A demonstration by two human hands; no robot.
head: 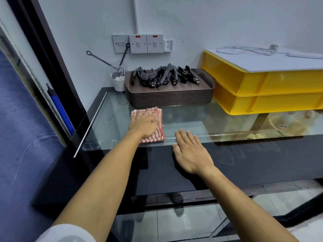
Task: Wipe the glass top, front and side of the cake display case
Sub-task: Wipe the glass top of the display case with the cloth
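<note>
While my left hand (144, 125) presses flat, fingers straight, on a red-and-white checked cloth (158, 132) lying on the glass top (111, 119) of the cake display case near its front edge, my right hand (190, 151) rests open, palm down, on that front edge just beside the cloth. Behind them sit stacked brown trays (170, 98) of black tongs (166, 75) (no legible writing anywhere) and yellow crates (272, 91).

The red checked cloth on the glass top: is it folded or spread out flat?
Folded: the cloth forms a compact thick pad under the left hand.
</note>
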